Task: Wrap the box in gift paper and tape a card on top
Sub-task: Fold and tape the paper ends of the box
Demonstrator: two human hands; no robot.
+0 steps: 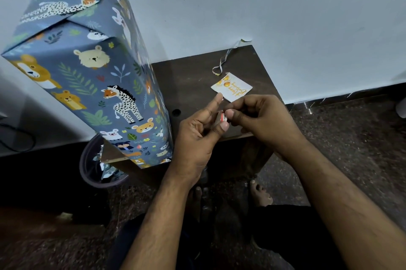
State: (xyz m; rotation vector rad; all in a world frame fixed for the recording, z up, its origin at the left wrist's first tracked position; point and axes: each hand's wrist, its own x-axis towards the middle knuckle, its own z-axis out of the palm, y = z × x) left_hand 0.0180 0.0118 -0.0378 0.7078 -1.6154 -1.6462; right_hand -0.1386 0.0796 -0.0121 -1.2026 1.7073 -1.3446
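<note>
Wrapped box (87, 67) stands upright at frame left on the table (193, 85), freeing both hands. Centre: left hand (197, 135) grips a tape roll (221, 117); right hand (261, 120) pinches its end, likely drawing tape for the card (231, 87) above.

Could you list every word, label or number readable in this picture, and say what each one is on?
"Happy Birthday": gold script on the white card lying on the dark table, upside down to the camera.
The red-and-white label on the tape roll held in both hands: too small to read.
</note>
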